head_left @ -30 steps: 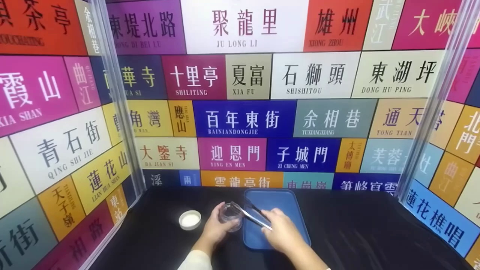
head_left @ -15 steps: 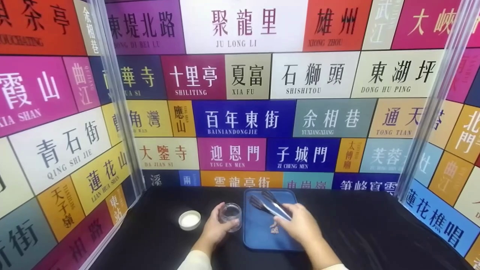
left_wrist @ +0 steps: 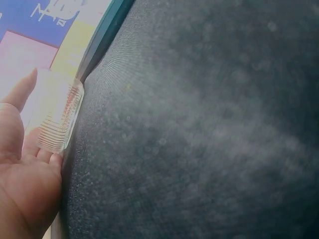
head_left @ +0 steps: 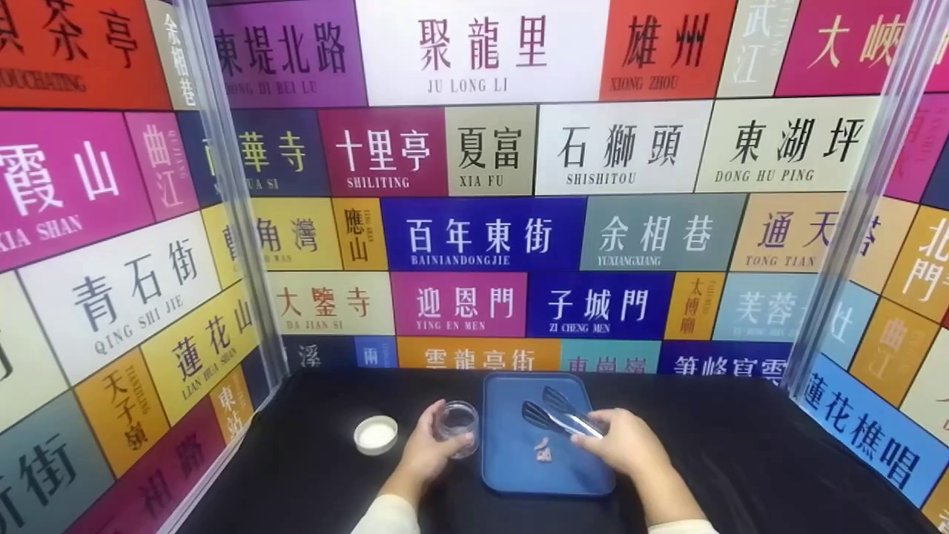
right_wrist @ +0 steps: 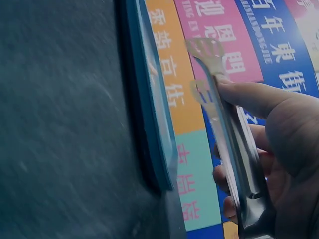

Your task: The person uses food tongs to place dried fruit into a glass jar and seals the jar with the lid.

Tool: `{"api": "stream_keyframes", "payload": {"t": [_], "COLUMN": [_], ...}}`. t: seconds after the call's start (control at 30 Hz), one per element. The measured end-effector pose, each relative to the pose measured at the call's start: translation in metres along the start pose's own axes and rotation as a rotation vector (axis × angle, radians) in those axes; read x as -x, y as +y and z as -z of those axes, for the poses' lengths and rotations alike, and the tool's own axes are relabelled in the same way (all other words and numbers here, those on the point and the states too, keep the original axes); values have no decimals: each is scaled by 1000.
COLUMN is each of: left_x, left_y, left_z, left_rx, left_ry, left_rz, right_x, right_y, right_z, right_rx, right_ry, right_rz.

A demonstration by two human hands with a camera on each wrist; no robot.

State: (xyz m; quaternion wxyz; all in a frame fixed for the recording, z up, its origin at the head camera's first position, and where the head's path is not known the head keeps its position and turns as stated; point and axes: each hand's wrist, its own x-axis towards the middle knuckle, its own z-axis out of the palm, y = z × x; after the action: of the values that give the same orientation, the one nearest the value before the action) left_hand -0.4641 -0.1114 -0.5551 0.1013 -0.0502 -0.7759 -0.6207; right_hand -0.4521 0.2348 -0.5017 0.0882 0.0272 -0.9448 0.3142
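Note:
In the head view my left hand (head_left: 430, 446) grips a clear jar (head_left: 457, 426) with its mouth facing up, left of the blue tray (head_left: 508, 475). The left wrist view shows the jar (left_wrist: 62, 117) between thumb and curled fingers. My right hand (head_left: 630, 443) holds metal tongs (head_left: 571, 423) with dark slotted heads above the tray's right part. The heads stand apart with nothing between them, as the tongs (right_wrist: 239, 164) in the right wrist view also show. Small pinkish-brown pieces (head_left: 543, 449) lie on the tray, too small to identify.
A round white lid or shallow dish (head_left: 375, 434) lies left of the jar on the black tablecloth (head_left: 319, 482). Panels with street names (head_left: 482, 233) stand behind and on both sides, with clear posts (head_left: 838, 208) at the corners.
My right hand has carried the tongs from the jar's mouth rightward over the tray, and their heads have spread. The small pieces on the tray have come into view. My left hand stays put.

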Motion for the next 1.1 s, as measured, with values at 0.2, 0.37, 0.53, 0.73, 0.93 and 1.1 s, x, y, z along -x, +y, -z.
{"api": "stream_keyframes", "payload": {"t": [0.2,0.37,0.53,0.73,0.93,1.1], "left_x": [1,1,2,2,2,3], "left_y": [0,0,3,2,2,3], "left_z": [0,0,1,1,1,1], "left_rx": [14,2,-6,2,0,-4], "left_ry": [-1,1,-1,-4,-7,-6], "left_rz": [0,14,10,1,10,21], "right_x": [1,1,-1,-1,-1,-2], "right_y": [13,18,16,13,12,11], "right_z": [13,16,13,9,8,6], "right_rx": [-11,-28,-10,10,26,38], "right_ry": [-93,-158,-180,-175,-165,-164], "right_rz": [-42,-90,-113,-109,-110,-114]}}
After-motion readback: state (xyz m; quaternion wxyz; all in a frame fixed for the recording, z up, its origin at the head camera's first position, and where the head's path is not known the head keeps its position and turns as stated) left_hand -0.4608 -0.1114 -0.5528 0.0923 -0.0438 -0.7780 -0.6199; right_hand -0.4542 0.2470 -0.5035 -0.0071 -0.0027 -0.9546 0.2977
